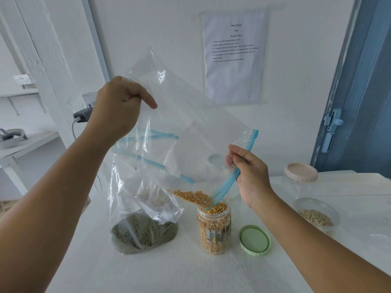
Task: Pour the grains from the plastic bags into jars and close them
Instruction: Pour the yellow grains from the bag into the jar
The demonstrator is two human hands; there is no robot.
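Left hand [118, 102] pinches the bag [186, 132] bottom high above the jar [213, 227] while my right hand [247, 176] pinches its mouth, funnelling corn [194, 196] in.

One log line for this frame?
step: pouring corn | bag: both hands | jar: nearly full | green lid: off

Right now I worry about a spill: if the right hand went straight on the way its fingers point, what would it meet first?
The right hand pinches the zip edge of the clear bag, fingers pointing up and left. Going on, it would press into that bag first. Behind it looks like only wall, though depth is unclear.
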